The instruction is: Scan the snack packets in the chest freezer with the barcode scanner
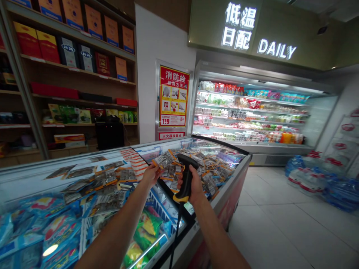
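Note:
My right hand [195, 185] is wrapped round the grip of a black and yellow barcode scanner [185, 183], whose head points forward and left. A dark cable runs down from its base. My left hand [152, 174] pinches the edge of a small flat packet [165, 160] with orange trim, holding it up in front of the scanner. Many similar packets [209, 164] lie in a loose heap on the glass top of a chest freezer [245, 160], just beyond my hands. More packets [109, 175] are spread on the glass to the left.
Blue bags [56, 228] and green bags [150, 224] show inside the freezer. Shelves with boxes [74, 15] stand at the left, and a lit open fridge [252, 112] at the back. Bottled water packs [305, 179] sit on the tiled floor [269, 224] at right.

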